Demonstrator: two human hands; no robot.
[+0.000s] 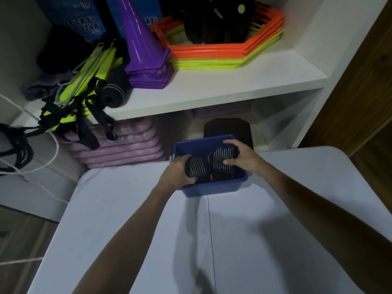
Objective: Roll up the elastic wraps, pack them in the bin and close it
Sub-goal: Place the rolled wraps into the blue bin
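White shelving fills the far side of the room, and a pale desk (244, 219) runs toward it from the person. A blue bin (214, 188) sits at the far end of that desk, open at the top, with both arms reaching out to it.

Each hand holds a rolled black wrap with thin white stripes. The left hand (176, 172) curls round the left wrap (197, 170) at the bin's near-left rim, fingers closed over the roll's end. The right hand (239, 154) grips the right wrap (222, 157) from the far side, thumb near and fingers over the top, just above the bin's inside. The two rolls lie end to end, almost touching, with an orange strip showing between them.

Beyond the hands, on the shelf (212, 90) above, stand purple cones (142, 49), with stacked orange and yellow hexagon rings (233, 54) to their right. Left of the left hand, yellow-green gear with black straps (80, 102) hangs over the shelf edge. Under the shelf lie purple mats (127, 145), and a black lid-like panel (229, 128) sits just past the bin.
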